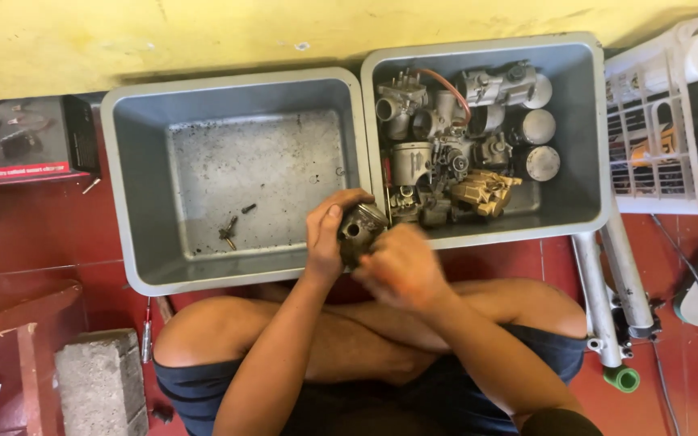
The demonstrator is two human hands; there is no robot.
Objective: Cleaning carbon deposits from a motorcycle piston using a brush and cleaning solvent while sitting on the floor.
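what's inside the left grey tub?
The left grey tub holds little: a small bolt-like piece and a tiny dark bit on its stained floor. The left hand, gripping a metal engine part, covers the tub's near right corner.

Bare arms and knees, dark navy shorts, faint lighter stripes

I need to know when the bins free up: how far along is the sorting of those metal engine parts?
Early, it seems. Done: only a few small screws lie in the left grey bin. In hand: the left hand and right hand hold one dark metal part over the bins' near edge. Left: the pile of metal parts fills the right grey bin.
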